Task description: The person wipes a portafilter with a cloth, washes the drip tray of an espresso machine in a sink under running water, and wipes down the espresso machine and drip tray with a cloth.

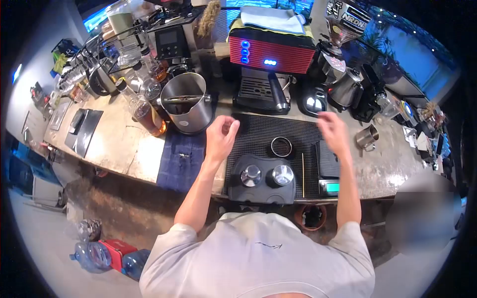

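My left hand (222,137) hovers at the left edge of the black rubber mat (258,130), fingers loosely curled, thumb apart, nothing in it. To its left stands a steel knock bin (186,116) with a bar across its mouth. My right hand (334,133), a little smeared, is over the mat's right side with fingers stretched leftward and no held thing visible. Below it lies a black scale (329,161) with a lit display. Between my hands sit a dark ring (281,147), a tamping mat (261,192) bearing two shiny metal tampers (251,175), and a thin stick (303,174).
A red espresso machine (272,52) stands behind the mat. Right of it are a grinder (343,30), a steel kettle (346,89) and a milk pitcher (366,137). An amber bottle (145,115) and a dark blue cloth (181,161) are at left.
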The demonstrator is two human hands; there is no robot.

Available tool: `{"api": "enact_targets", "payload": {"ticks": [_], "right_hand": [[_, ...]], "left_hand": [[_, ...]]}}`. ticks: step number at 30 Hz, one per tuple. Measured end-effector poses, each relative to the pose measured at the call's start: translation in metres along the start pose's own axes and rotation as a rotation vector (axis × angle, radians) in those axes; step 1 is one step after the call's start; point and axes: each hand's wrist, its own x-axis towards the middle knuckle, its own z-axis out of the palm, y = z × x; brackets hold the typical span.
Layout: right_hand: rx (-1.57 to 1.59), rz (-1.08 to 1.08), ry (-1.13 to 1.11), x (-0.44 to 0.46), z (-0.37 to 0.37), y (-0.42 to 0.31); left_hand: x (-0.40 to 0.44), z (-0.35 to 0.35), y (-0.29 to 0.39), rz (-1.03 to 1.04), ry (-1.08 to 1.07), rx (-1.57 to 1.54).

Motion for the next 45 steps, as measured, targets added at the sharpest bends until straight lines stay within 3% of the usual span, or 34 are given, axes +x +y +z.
{"api": "enact_targets", "payload": {"ticks": [1, 3, 5, 9, 13, 14, 16, 18, 21, 23, 25, 28, 33, 41, 43, 45], "right_hand": [[-0.023, -0.031, -0.155, 0.012, 0.023, -0.007], [-0.259, -0.295, -0.146, 0.04, 0.084, 0.029], [-0.365, -0.166, -0.152, 0.047, 0.115, 0.012], [-0.14, -0.075, -0.025, 0.069, 0.151, 0.027], [-0.049, -0.312, 0.158, 0.075, 0.15, 0.048], [-0.052, -0.314, 0.165, 0.08, 0.144, 0.041], [0.7, 0.137, -0.079, 0.091, 0.12, 0.0], [1.438, 0.623, -0.325, 0.095, 0.107, -0.026], [1.459, 0.626, -0.386, 0.109, 0.118, -0.02], [1.762, 0.72, -0.595, 0.116, 0.127, -0.004], [1.853, 0.56, -0.683, 0.117, 0.136, -0.007], [1.749, 0.505, -0.548, 0.113, 0.14, -0.014], [1.484, 0.489, -0.276, 0.105, 0.162, -0.043], [1.36, 0.458, -0.195, 0.108, 0.213, -0.065], [1.345, 0.335, 0.096, 0.123, 0.255, -0.08], [1.431, 0.324, 0.0, 0.139, 0.247, -0.086]], "left_hand": [[0.006, -0.002, 0.009, 0.041, 0.007, -0.046], [0.017, -0.009, 0.023, 0.126, 0.024, -0.139], [0.011, -0.022, 0.028, 0.124, 0.0, -0.15], [0.007, -0.048, 0.035, 0.128, -0.043, -0.158], [0.017, -0.061, 0.041, 0.094, -0.066, -0.115], [0.031, -0.059, 0.048, 0.2, -0.065, -0.062], [0.076, -0.045, 0.072, 0.408, -0.049, 0.137], [0.125, -0.011, 0.085, 0.747, 0.158, 0.399], [0.16, 0.032, 0.081, 0.747, 0.197, 0.516], [0.164, 0.045, 0.08, 0.633, 0.231, 0.39], [0.168, 0.048, 0.085, 0.596, 0.211, 0.401], [0.164, 0.054, 0.084, 0.383, 0.147, 0.415], [0.165, 0.059, 0.082, 0.428, 0.22, 0.446], [0.158, 0.061, 0.079, 0.427, 0.192, 0.462], [0.161, 0.058, 0.085, 0.408, 0.192, 0.462], [0.167, 0.058, 0.091, 0.404, 0.19, 0.468]]}}
